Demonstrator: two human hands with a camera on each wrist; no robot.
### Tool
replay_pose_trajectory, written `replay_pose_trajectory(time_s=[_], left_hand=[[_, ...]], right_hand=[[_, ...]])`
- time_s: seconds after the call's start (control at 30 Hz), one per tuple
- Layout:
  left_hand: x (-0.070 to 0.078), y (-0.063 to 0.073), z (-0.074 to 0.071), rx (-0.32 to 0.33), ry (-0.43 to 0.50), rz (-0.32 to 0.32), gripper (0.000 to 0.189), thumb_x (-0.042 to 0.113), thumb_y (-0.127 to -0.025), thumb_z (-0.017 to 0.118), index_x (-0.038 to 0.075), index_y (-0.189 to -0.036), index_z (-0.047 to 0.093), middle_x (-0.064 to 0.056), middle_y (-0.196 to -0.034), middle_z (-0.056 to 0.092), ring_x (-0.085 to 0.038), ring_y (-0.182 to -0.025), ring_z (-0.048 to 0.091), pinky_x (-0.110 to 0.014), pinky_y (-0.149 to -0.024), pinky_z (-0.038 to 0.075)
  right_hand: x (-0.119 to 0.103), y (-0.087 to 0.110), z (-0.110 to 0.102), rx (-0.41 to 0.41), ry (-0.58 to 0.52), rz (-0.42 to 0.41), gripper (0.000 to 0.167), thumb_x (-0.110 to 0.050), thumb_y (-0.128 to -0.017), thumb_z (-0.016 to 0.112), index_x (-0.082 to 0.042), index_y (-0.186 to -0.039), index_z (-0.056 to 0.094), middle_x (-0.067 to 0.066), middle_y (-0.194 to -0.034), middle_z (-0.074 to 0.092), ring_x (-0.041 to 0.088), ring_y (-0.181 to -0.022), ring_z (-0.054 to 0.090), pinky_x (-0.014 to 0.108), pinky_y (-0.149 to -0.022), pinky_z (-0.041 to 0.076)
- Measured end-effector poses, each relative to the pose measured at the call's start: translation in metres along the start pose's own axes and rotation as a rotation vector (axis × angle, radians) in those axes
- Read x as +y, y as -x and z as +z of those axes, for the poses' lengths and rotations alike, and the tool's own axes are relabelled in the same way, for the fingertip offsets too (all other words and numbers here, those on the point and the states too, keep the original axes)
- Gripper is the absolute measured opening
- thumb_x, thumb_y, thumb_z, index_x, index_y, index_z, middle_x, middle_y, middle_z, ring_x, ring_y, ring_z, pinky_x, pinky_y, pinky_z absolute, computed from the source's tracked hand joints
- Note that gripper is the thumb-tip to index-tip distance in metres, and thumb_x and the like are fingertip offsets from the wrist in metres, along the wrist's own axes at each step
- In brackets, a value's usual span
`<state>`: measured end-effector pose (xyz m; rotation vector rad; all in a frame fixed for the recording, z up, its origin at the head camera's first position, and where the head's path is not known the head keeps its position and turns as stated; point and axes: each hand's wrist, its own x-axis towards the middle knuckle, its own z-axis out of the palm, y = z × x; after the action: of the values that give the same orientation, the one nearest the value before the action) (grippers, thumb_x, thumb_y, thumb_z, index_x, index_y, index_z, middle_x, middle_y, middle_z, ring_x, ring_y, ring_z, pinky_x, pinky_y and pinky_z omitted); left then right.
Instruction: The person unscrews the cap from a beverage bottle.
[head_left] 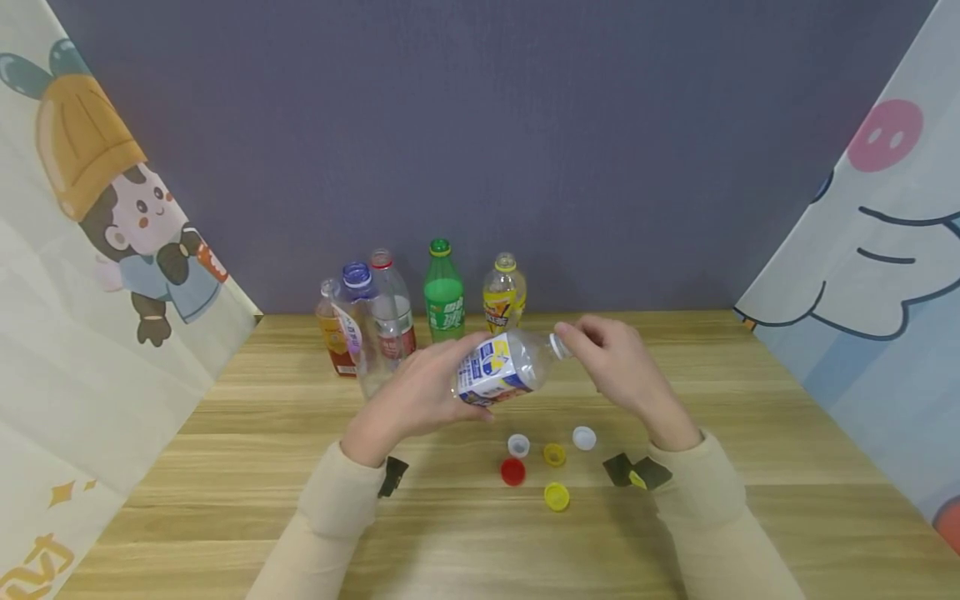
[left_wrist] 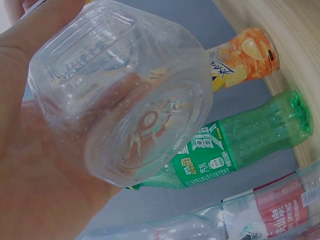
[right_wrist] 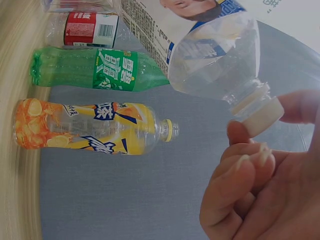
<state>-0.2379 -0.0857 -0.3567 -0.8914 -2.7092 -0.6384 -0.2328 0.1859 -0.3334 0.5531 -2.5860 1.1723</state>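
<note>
A clear plastic bottle (head_left: pixel 491 371) with a blue, white and yellow label lies tilted in the air, its neck towards the right. My left hand (head_left: pixel 420 387) grips it round the body near the base. At the mouth, a white cap (right_wrist: pixel 264 118) sits on the neck, pinched between the thumb and a finger of my right hand (head_left: pixel 618 362). The right hand's other fingers are curled in the right wrist view. Seen from the left wrist, the bottle's clear base (left_wrist: pixel 150 122) faces the camera, and the cap is hidden.
Uncapped bottles stand along the back: a green bottle (head_left: pixel 445 300), a yellow-labelled bottle (head_left: pixel 504 302), a red-labelled clear bottle (head_left: pixel 395 329), a blue-necked bottle (head_left: pixel 357 277) and an orange-labelled bottle (head_left: pixel 333 333). Loose on the wooden table (head_left: pixel 247 500) lie a red cap (head_left: pixel 513 472), white caps and yellow caps.
</note>
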Motion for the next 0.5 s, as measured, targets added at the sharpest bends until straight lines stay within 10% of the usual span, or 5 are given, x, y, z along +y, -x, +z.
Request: replay_pose_trajectory(time_s=[0.5], left_hand=[[-0.0007,-0.0002,0.0005,0.000,0.009,-0.002,0.102,0.040,-0.062,0.097,0.022,-0.149,0.048,0.000,-0.116,0.067,-0.016,-0.100,0.063,-0.038,-0.083,0.054]], right_hand=[[-0.0007,0.0009,-0.0004,0.006,-0.001,-0.028,0.037,-0.040,-0.104,0.055,-0.008,-0.088,0.064,0.004,-0.067,0.051,0.020,-0.057,0.048,0.033,-0.053,0.041]])
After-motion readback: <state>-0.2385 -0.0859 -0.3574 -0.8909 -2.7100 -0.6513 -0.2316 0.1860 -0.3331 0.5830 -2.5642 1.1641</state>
